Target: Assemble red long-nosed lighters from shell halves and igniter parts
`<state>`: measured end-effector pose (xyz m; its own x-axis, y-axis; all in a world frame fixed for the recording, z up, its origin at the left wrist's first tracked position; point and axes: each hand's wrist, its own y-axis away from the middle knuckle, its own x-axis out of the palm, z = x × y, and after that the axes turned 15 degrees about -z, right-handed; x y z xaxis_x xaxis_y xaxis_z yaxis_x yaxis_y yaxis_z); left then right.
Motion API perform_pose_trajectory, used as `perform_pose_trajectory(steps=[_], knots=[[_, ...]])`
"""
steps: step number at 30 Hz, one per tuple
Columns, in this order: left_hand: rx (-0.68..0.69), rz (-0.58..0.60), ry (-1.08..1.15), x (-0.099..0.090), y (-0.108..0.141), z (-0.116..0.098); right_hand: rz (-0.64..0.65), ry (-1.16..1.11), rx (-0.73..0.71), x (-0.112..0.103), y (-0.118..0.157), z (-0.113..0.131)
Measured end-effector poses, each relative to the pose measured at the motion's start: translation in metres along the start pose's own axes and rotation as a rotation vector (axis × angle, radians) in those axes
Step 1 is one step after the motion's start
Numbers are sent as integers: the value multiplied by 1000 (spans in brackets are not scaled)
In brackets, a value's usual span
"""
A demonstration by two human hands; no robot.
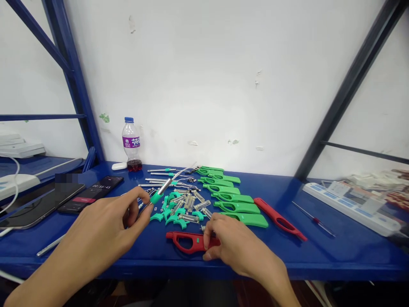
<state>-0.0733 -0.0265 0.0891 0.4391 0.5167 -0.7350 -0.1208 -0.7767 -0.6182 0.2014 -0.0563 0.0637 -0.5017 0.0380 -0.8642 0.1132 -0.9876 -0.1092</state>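
Observation:
My left hand [105, 226] pinches a metal rod with a green collar [157, 196], tilted up to the right above the table. My right hand [233, 243] has its fingers on a red handle shell [187, 242] that lies near the front edge; its right end is hidden under the hand. Between the hands lies a pile of small green parts [182, 223] and clear tubes [189, 218]. Behind them are several metal rods with wires [159, 174]. Several green handle shells [238, 207] lie in a column to the right, beside another red shell [281, 221].
On the left are a phone [105, 187], a tablet [38, 209] and a metal rod [51, 246]. A bottle [131, 147] and white case [119, 166] stand at the back. A thin screwdriver [316, 220] and power strip [351, 207] lie right.

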Motion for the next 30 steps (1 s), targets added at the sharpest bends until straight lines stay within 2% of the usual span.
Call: perform_pose_trajectory(steps=[5, 10, 15, 18, 25, 30], knots=[[27, -35, 27, 2, 0, 1, -39, 46, -49, 1, 2, 3], [22, -27, 26, 2, 0, 4, -121, -14, -165, 8, 0, 6], [15, -11, 12, 4, 2, 6, -47, 12, -288, 18, -6, 7], [22, -20, 1, 4, 2, 6, -59, 22, -318, 18, -9, 5], [50, -32, 16, 4, 2, 4, -148, -87, -336, 7, -6, 10], [48, -35, 25, 6, 2, 7, -289, -157, -321, -19, 2, 0]])
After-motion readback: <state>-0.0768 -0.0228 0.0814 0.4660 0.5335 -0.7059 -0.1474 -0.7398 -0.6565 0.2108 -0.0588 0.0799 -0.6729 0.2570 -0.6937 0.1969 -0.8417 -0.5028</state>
